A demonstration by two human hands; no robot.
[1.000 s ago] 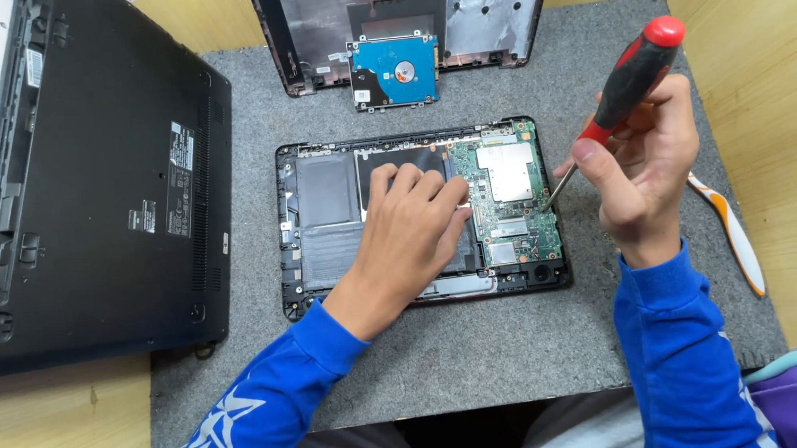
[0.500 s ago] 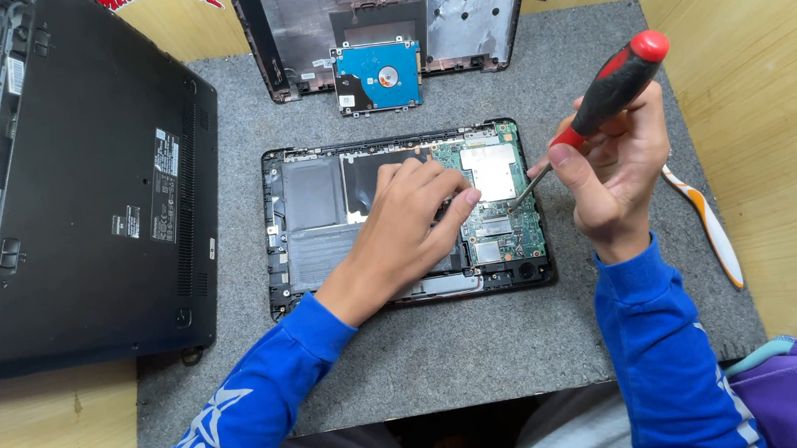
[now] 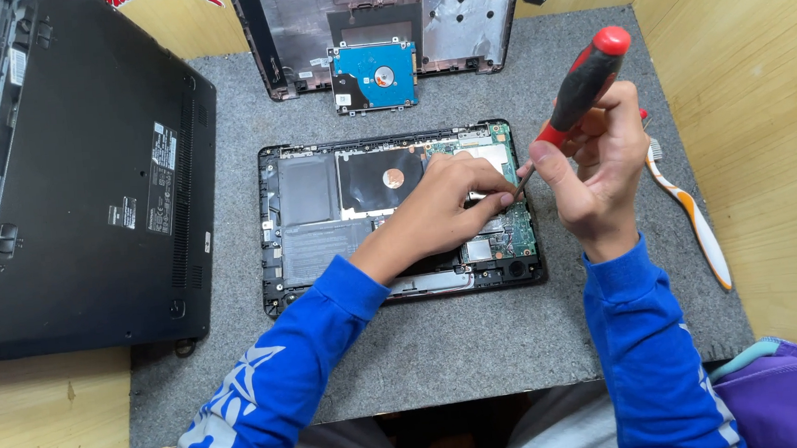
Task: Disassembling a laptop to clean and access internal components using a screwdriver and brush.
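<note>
Head view: right hand [image 3: 594,175] grips screwdriver [image 3: 578,96], tip hidden behind flat left hand [image 3: 444,206] on laptop [image 3: 322,211].

Slid left hand [image 3: 444,206] further right across the opened laptop [image 3: 322,211], fingertips now at the green board; tipped screwdriver [image 3: 582,91] in right hand [image 3: 593,171] a bit more upright.

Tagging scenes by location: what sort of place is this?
Likely a small electronics repair bench. An opened laptop with its circuit board bare lies on a grey felt mat; the right hand holds a red-handled screwdriver, the left hand rests on the board, and a removed blue hard drive sits behind.
</note>
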